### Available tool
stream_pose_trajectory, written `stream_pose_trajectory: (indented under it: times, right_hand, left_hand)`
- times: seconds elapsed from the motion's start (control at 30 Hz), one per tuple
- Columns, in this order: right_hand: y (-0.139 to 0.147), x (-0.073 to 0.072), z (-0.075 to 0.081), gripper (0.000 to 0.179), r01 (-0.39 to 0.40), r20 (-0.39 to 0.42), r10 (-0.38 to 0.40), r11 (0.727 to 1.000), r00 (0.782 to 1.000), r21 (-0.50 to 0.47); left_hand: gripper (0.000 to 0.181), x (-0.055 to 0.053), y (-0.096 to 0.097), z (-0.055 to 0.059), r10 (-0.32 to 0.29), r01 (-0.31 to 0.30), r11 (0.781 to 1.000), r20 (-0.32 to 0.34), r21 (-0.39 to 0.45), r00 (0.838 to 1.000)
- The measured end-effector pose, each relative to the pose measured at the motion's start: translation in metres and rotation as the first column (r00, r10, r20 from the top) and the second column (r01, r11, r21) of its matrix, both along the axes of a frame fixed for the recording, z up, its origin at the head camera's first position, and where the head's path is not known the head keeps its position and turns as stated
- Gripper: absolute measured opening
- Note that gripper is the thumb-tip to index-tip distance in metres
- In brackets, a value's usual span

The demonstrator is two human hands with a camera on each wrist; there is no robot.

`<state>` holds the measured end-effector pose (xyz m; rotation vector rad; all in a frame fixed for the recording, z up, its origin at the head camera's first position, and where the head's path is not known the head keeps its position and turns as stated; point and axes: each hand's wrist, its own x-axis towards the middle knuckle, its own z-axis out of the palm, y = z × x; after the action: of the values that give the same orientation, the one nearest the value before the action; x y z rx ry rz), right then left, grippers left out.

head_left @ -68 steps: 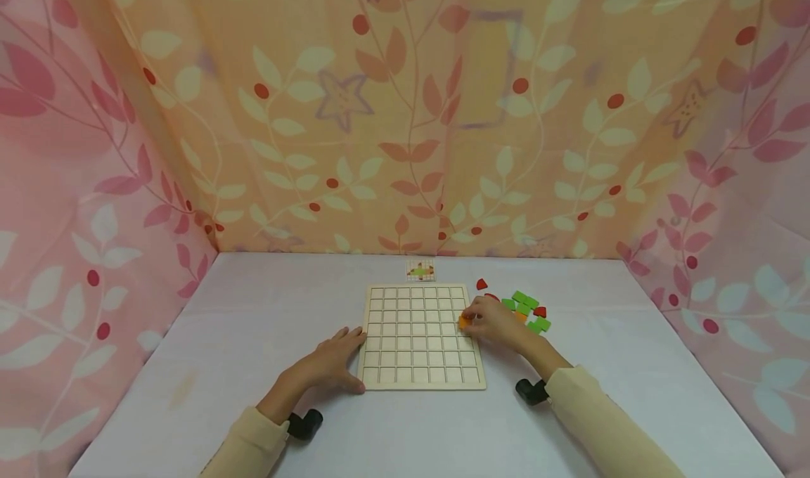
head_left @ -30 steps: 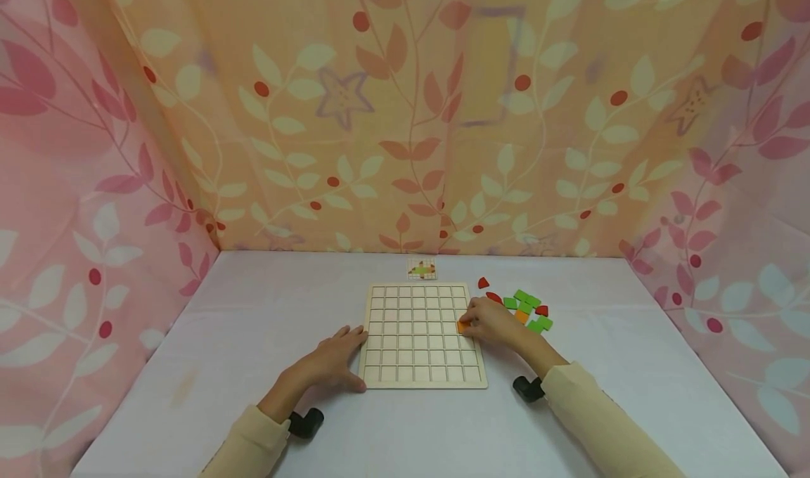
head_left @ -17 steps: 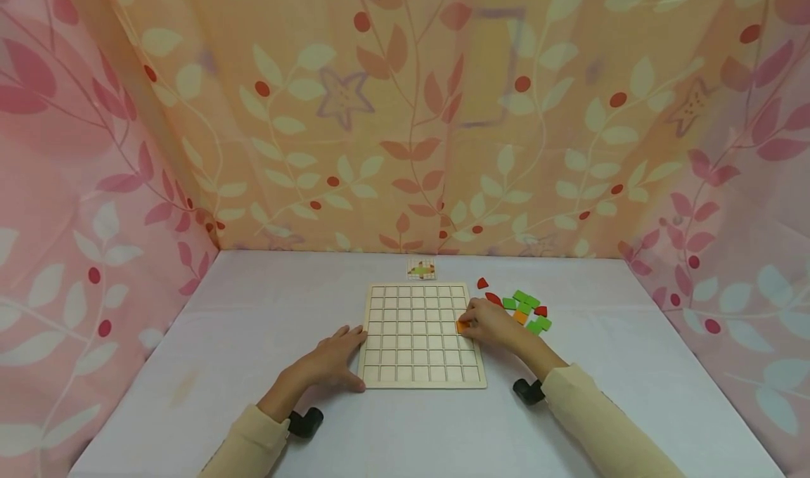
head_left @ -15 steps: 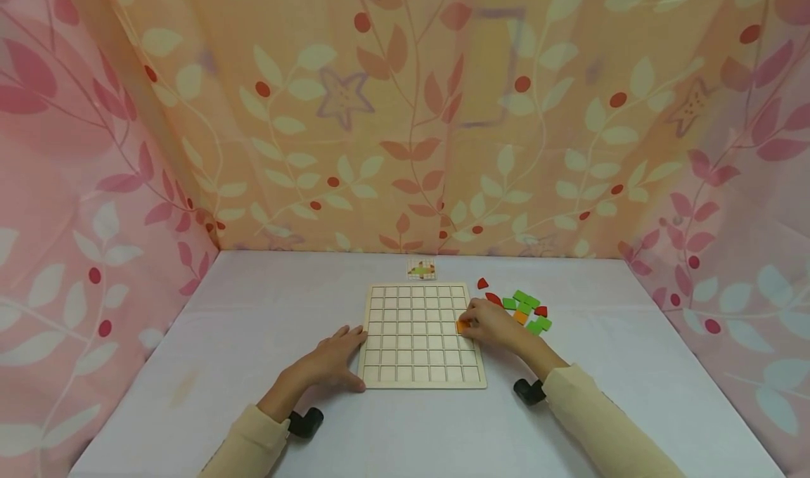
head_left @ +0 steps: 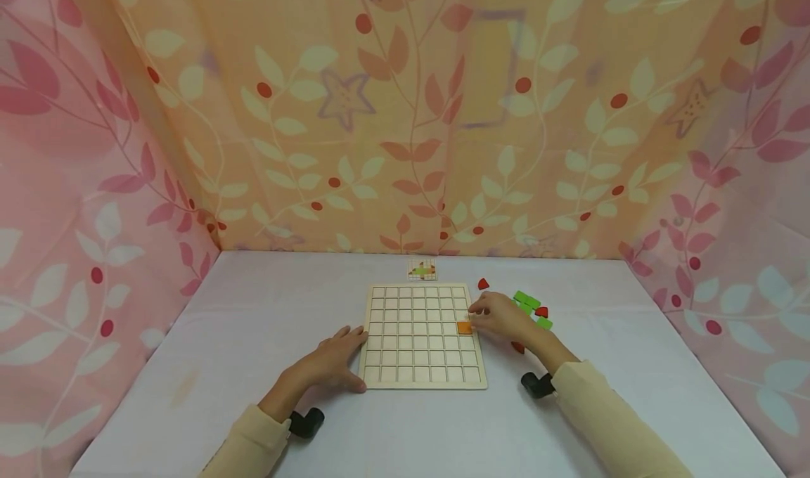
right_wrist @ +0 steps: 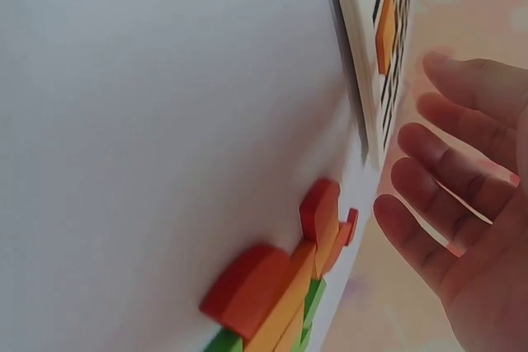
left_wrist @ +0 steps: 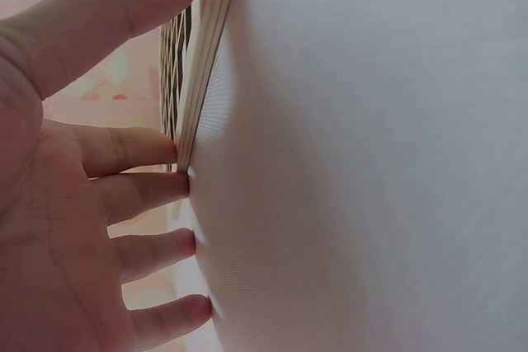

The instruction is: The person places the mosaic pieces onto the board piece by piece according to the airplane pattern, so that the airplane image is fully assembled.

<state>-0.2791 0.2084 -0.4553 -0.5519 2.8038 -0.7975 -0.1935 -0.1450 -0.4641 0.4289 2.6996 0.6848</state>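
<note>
A wooden grid board point(head_left: 420, 385) lies flat on the white table. One orange square tile point(head_left: 465, 327) sits in a cell at the board's right edge. My right hand point(head_left: 503, 315) hovers beside that tile, fingers loosely bent with nothing between them; in the right wrist view the hand point(right_wrist: 478, 171) is off the orange tile point(right_wrist: 385, 35). Along the board's left side rests my left hand point(head_left: 325, 362), thumb near the front corner. The left wrist view has the fingers point(left_wrist: 148, 195) spread, with thumb and fingertips at the board's edge point(left_wrist: 206, 55).
Right of the board lies a loose pile of green tiles point(head_left: 526, 299), orange tiles point(right_wrist: 280, 302) and red pieces point(right_wrist: 247, 286), partly behind my right hand. A small pattern card point(head_left: 422, 270) lies behind the board. Floral cloth point(head_left: 405, 112) walls the table's back and sides.
My right hand has let go of the orange tile and drawn back slightly to the right and up. The tile stays on the board. My left hand has not moved.
</note>
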Motion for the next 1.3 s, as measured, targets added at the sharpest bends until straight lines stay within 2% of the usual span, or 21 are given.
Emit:
stream_pose_trajectory:
  times: [0.17, 0.33, 0.5, 0.67, 1.0, 1.3]
  right_hand:
    - [0.006, 0.000, 0.006, 0.027, 0.015, -0.016, -0.015, 0.999, 1.000, 0.038]
    - [0.013, -0.002, 0.013, 0.027, 0.010, -0.046, -0.008, 0.999, 0.999, 0.039]
    - [0.021, -0.006, 0.019, 0.027, 0.036, -0.067, -0.033, 0.998, 0.997, 0.044]
    - [0.030, -0.010, 0.023, 0.028, 0.085, -0.037, -0.083, 0.996, 0.996, 0.032]
    - [0.050, -0.024, 0.016, 0.029, 0.153, -0.008, -0.153, 0.987, 0.988, 0.051]
    - [0.065, -0.028, 0.012, 0.029, 0.151, -0.053, -0.148, 0.987, 0.988, 0.060]
  left_hand:
    - [0.095, 0.000, 0.000, 0.001, 0.006, -0.006, 1.000, 0.006, 0.002, 1.000]
    - [0.095, -0.001, 0.000, -0.001, 0.004, -0.004, 1.000, -0.002, -0.001, 1.000]
    - [0.095, 0.000, -0.001, 0.000, 0.004, -0.004, 1.000, -0.012, -0.004, 1.000]
    - [0.094, 0.001, 0.001, 0.002, -0.001, 0.001, 1.000, -0.011, -0.004, 1.000]
    - [0.094, 0.001, 0.001, 0.001, 0.003, -0.003, 1.000, -0.002, 0.000, 1.000]
    - [0.095, 0.001, 0.001, 0.002, 0.019, -0.019, 1.000, 0.003, -0.006, 1.000]
